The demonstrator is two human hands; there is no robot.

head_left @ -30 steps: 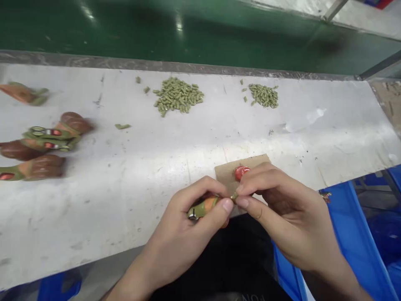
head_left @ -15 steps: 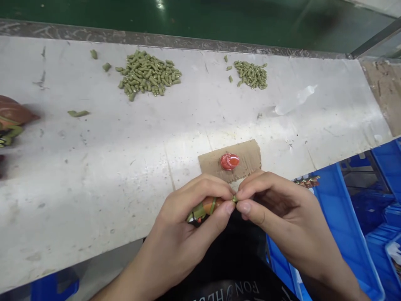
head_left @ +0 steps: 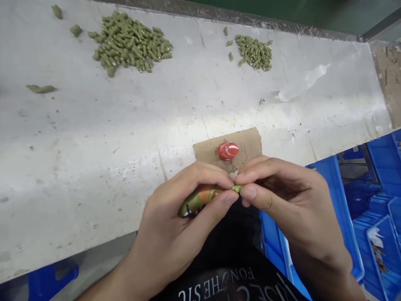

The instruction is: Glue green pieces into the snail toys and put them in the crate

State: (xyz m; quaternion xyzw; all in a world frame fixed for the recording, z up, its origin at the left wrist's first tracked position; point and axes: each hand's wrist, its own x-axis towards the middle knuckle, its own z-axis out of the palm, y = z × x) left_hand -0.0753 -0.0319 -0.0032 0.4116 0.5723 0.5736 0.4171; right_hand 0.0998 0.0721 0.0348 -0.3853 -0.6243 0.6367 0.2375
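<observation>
Lying at far left on the pale, scuffed metal worktop, a bent olive-green piece rests well apart from the large heap of stubby olive-green pieces. Next comes the left hand, thumb and fingers curled almost closed around a glossy green-and-orange moulded figure, held by the worktop's near edge. At the figure's right end, a small lobed light-green piece shows between both hands' fingertips; half a second ago less of it was exposed, which suggests the grip has shifted around that end, though whether the two are joined cannot be told. Beyond lies a brown cardboard scrap bearing a glossy red rounded object. The right hand pinches the lobed piece, thumb and fingers nearly meeting, with blue plastic crates at far right
</observation>
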